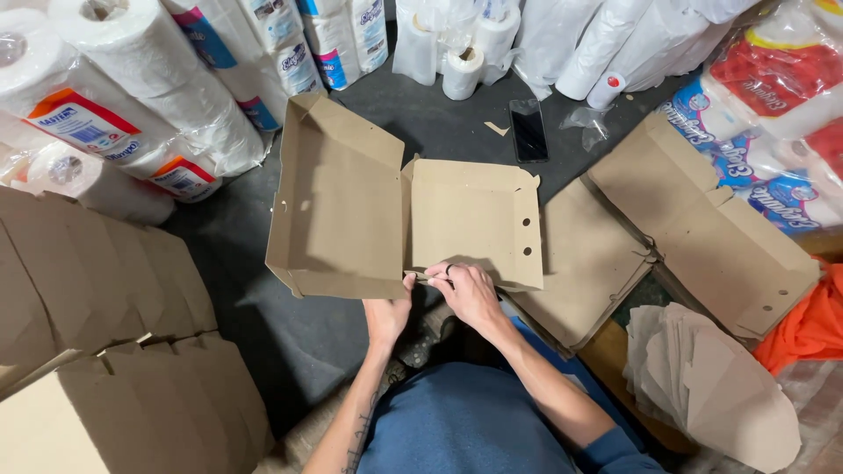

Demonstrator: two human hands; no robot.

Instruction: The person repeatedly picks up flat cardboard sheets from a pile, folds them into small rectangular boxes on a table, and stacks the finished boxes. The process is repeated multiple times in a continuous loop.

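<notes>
left hand (386, 309) under the near edge of an open, flat brown cardboard clamshell box (404, 224), fingers curled up, thumb pinching the rim at the middle hinge. right hand (468, 290) just beside it, fingers bent and pressed together on the same near edge, dark ring on one finger. both forearms angled up from a blue lap toward the box. held above dark grey floor (263, 307). further right, stack of flat brown cardboard blanks (702, 237).

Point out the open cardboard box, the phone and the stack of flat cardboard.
Open cardboard box (474, 219), head view, inner face of the right half.
Phone (529, 130), head view, dark screen.
Stack of flat cardboard (588, 263), head view, top sheet.
</notes>
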